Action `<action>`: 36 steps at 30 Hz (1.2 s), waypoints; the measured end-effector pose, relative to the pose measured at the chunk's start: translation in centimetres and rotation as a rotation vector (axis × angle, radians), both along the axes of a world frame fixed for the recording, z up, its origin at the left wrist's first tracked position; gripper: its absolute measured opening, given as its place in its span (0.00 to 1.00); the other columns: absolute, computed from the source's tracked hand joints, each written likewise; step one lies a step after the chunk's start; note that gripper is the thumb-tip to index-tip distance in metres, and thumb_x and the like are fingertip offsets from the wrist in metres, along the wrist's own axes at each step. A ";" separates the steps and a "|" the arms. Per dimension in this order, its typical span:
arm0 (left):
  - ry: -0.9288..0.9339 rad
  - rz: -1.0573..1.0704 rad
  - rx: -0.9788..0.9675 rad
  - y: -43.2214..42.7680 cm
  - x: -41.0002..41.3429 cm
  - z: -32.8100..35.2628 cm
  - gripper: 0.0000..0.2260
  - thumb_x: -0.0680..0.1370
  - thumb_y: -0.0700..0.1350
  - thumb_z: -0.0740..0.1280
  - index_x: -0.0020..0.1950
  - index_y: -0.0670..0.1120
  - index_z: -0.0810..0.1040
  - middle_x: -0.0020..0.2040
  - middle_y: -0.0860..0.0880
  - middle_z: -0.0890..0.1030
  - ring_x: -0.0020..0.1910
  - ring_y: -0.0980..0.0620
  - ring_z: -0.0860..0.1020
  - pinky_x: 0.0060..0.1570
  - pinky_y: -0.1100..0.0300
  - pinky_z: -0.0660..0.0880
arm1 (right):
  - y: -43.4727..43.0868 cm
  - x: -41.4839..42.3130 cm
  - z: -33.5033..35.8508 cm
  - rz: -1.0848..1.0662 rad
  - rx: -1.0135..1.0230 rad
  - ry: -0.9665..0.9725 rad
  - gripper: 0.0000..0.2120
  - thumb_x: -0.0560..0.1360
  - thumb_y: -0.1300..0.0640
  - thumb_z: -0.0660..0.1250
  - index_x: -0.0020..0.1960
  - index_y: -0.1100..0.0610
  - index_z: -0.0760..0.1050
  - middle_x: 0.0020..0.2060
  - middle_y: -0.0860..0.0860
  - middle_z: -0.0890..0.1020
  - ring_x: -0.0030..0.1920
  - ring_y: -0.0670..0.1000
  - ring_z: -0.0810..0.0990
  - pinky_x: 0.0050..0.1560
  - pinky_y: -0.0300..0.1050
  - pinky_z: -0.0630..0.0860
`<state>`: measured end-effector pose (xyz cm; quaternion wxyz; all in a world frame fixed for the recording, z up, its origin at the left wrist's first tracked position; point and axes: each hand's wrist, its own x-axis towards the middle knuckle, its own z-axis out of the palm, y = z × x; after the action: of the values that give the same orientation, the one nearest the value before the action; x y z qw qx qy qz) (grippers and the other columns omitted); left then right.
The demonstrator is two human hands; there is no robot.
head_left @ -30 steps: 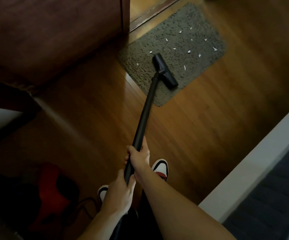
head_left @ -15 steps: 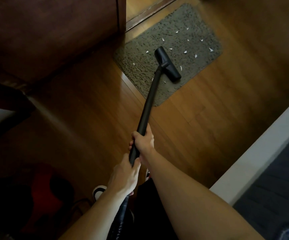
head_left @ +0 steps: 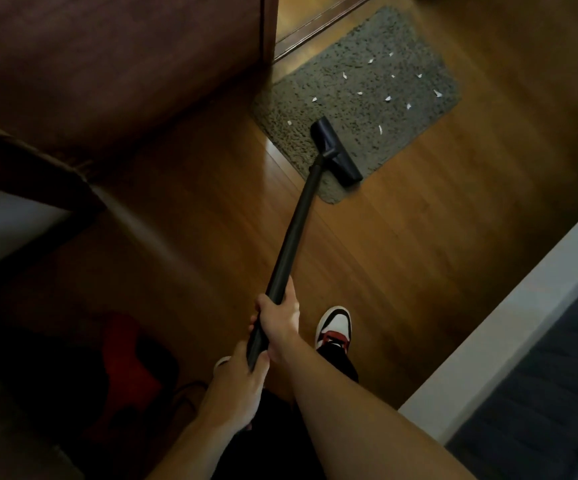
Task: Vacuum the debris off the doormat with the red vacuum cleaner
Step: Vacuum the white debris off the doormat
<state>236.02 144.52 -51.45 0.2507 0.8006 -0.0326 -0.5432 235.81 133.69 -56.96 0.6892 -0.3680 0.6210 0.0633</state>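
A grey shaggy doormat (head_left: 367, 46) lies on the wooden floor at the top centre, dotted with several small white paper scraps (head_left: 388, 98). The vacuum's black floor head (head_left: 336, 151) rests on the mat's near edge, at the end of a long black wand (head_left: 294, 233). My right hand (head_left: 280, 322) grips the wand higher up. My left hand (head_left: 237, 393) grips its lower end just behind. The red vacuum cleaner body (head_left: 125, 368) sits in shadow on the floor at the lower left.
A dark wooden door (head_left: 114, 57) fills the upper left, with a threshold strip (head_left: 318, 24) beyond the mat. A white ledge (head_left: 495, 317) and dark fabric (head_left: 557, 393) run along the right. My red, white and black shoe (head_left: 333, 329) stands on the floor.
The floor head has pulled back toward me, from the middle of the mat to its near edge. Both hands drew back with the wand.
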 end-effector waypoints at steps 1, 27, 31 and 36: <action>0.033 -0.009 0.013 0.7 0.0 0.2 0.18 0.84 0.55 0.56 0.72 0.52 0.67 0.56 0.52 0.78 0.48 0.56 0.77 0.50 0.59 0.73 | 0.8 -0.2 0.1 0.002 0.000 0.003 0.36 0.81 0.64 0.64 0.80 0.37 0.55 0.44 0.55 0.79 0.30 0.49 0.77 0.31 0.44 0.78; 0.100 0.185 0.067 -0.4 -4.2 -2.9 0.07 0.79 0.54 0.66 0.56 0.59 0.75 0.44 0.50 0.82 0.42 0.52 0.81 0.48 0.49 0.81 | 0.1 -4.0 -4.4 0.072 -0.096 0.049 0.38 0.78 0.64 0.66 0.80 0.38 0.57 0.41 0.56 0.79 0.29 0.51 0.79 0.31 0.47 0.80; 0.081 0.204 0.066 -2.9 -3.8 -3.9 0.08 0.78 0.55 0.66 0.56 0.61 0.75 0.44 0.53 0.82 0.43 0.52 0.81 0.48 0.49 0.80 | -2.7 -3.3 -5.2 0.106 -0.107 0.034 0.36 0.79 0.64 0.66 0.79 0.39 0.58 0.41 0.56 0.79 0.28 0.50 0.78 0.30 0.46 0.80; 0.069 0.231 0.026 -7.9 -3.0 -4.6 0.10 0.79 0.56 0.66 0.60 0.61 0.75 0.45 0.55 0.81 0.45 0.55 0.80 0.44 0.56 0.76 | -8.0 -2.0 -5.5 0.166 -0.113 0.016 0.34 0.80 0.62 0.65 0.79 0.39 0.57 0.45 0.58 0.80 0.28 0.50 0.79 0.30 0.46 0.80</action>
<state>233.04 136.61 -56.10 0.3021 0.7830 0.0758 -0.5385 233.83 125.67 -62.50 0.6545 -0.4561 0.5965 0.0879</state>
